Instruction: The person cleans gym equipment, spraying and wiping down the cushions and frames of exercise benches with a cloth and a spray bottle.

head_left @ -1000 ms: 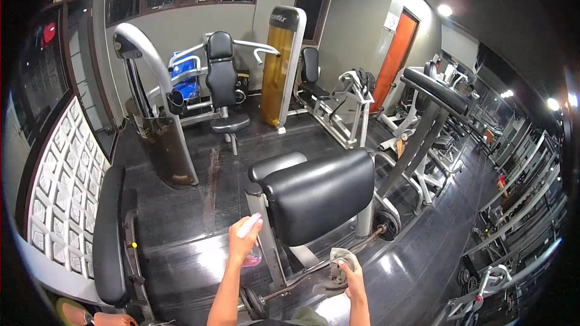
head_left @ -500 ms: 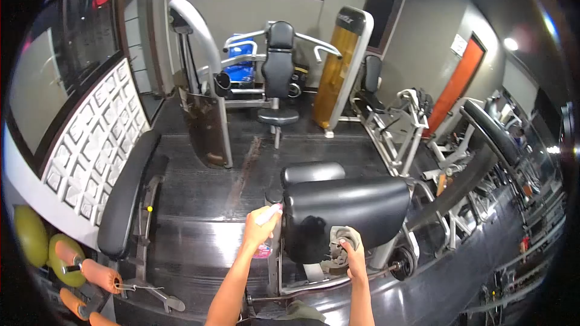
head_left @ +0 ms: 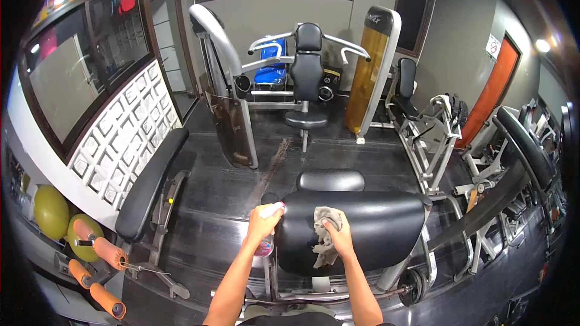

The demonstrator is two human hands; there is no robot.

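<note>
My left hand (head_left: 262,224) is wrapped round the white-and-pink top of a spray bottle (head_left: 264,247), whose lower part shows beneath my fingers. The bottle is just left of a wide black padded bench (head_left: 380,220). Over this pad, my right hand (head_left: 339,235) grips a crumpled grey cloth (head_left: 327,255), its loose end hanging down. The cloth appears to be against the pad's surface, though exact contact is hard to see. A smaller black pad (head_left: 331,180) sits just beyond the large one.
Ahead stands a shoulder press machine (head_left: 308,78) with a black seat. To the left are a long black bench (head_left: 151,181), orange foam rollers (head_left: 109,253) and green balls (head_left: 51,211). A weight plate (head_left: 412,287) is low at the right, with more gym machines (head_left: 525,145) beyond.
My right hand and the cloth have moved left and slightly up across the pad. The camera view has shifted, and my left hand still holds the bottle.
</note>
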